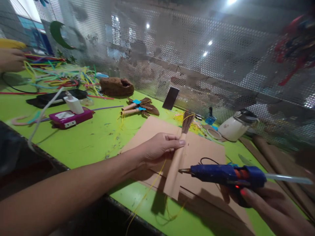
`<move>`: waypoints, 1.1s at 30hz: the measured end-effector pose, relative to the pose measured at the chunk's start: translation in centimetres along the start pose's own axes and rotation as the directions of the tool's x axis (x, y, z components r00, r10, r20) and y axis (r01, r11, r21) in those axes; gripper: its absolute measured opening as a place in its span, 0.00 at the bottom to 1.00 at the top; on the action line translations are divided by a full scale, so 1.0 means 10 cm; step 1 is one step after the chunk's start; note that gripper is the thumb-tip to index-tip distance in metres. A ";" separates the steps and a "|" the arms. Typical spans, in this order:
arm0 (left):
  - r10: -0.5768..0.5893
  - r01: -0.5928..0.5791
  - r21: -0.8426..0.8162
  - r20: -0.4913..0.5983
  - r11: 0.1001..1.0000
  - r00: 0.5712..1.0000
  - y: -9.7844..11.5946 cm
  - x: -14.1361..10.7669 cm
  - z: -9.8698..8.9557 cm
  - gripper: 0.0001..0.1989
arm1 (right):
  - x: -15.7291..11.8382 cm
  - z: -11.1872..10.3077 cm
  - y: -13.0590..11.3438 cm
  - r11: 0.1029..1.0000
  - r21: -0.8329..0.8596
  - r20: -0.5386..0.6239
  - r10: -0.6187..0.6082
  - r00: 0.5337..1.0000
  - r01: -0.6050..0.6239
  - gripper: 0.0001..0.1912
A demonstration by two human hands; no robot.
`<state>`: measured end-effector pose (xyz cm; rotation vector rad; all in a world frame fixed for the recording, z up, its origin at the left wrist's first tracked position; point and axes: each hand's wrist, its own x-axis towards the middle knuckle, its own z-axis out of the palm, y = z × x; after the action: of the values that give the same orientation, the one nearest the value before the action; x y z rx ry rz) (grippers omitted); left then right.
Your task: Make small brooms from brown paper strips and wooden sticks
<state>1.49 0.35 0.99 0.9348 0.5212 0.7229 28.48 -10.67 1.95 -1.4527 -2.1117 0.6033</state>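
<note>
My left hand [163,144] pinches a rolled brown paper tube [175,167] between thumb and fingers. Out of the tube's upper end fans a bundle of dark dried bristles [187,122], with yellow thread about it; more yellow thread [150,188] trails below. In my right hand [265,203] is a blue hot glue gun [221,174], its nozzle pointing left beside the tube and a clear glue stick jutting from its back. A small red light glows on the gun. Beneath both hands lie brown cardboard sheets [204,150].
Two similar paper-handled bundles [134,108] with blue pieces lie farther back. A purple power strip [71,117] with a white plug and cable stands left. Coloured pipe cleaners [66,73], a brown pouch [116,86] and another person's hand [11,60] are beyond. A white container [236,126] sits right.
</note>
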 end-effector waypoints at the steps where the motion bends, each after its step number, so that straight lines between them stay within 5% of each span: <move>1: -0.001 0.001 0.004 -0.003 1.000 1.000 0.00 0.00 0.00 0.12 | 0.00 0.00 0.01 1.000 -0.003 0.012 -0.014 1.000 0.014 0.15; 7: 0.019 -0.022 0.084 0.032 0.996 0.999 -0.04 0.03 -0.04 0.13 | 0.08 0.02 -0.01 0.999 0.033 -0.135 -0.027 0.990 0.032 0.17; 13: 0.008 -0.012 0.088 0.049 0.996 0.999 -0.06 0.04 -0.05 0.12 | 0.13 0.01 -0.17 0.995 -0.069 -0.152 -0.088 0.984 0.079 0.17; 19: 0.004 -0.004 0.094 0.004 0.996 1.000 -0.04 0.02 -0.01 0.12 | 0.04 0.03 -0.27 0.991 -0.042 -0.199 0.113 0.973 -0.124 0.19; 33: -0.002 0.003 0.050 -0.020 0.999 1.000 -0.05 0.05 -0.03 0.11 | -0.11 0.03 -0.03 0.982 -0.017 -0.132 0.184 0.974 -0.188 0.20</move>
<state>1.75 0.66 0.39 0.9739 0.5602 0.7206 28.42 -11.87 1.69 -1.6722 -1.9067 0.5327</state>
